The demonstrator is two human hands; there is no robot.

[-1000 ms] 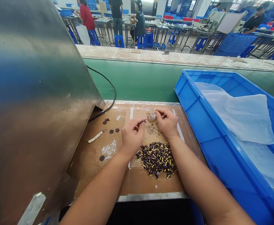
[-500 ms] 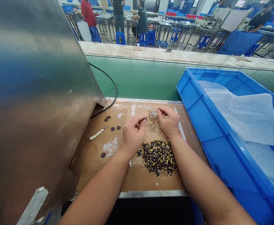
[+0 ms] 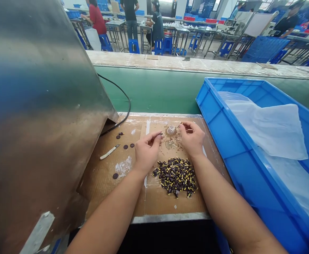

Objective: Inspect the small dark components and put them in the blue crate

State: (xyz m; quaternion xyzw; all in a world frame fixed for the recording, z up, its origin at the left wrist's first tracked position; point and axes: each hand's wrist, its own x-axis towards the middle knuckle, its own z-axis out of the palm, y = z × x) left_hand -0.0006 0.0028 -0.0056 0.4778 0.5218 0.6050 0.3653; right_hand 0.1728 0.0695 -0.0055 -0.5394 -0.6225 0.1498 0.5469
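Observation:
My left hand [image 3: 147, 151] is closed in a pinch, with a small dark piece [image 3: 160, 134] between thumb and forefinger. Across from it, my right hand [image 3: 193, 140] pinches a tiny dark piece with a yellowish end [image 3: 181, 124]. A small clear cup-like fixture [image 3: 171, 129] stands on the cardboard between the hands, touched by neither. Nearer to me lies a pile of dark little parts with yellow tips [image 3: 176, 176]. Several dark round discs lie to the left, one of them a disc [image 3: 115, 175] by a whitish smear.
A white-handled knife [image 3: 109, 152] lies on the cardboard [image 3: 133, 204] at left. A metal housing [image 3: 43, 116] rises on the left, with a black cable [image 3: 129, 102] behind. On the right stands a blue crate [image 3: 231, 141] holding white sheets [image 3: 271, 130]. People work at far tables.
My hands have drawn apart: the left moved slightly left and the right slightly right, away from the clear fixture. The camera view shifted a little.

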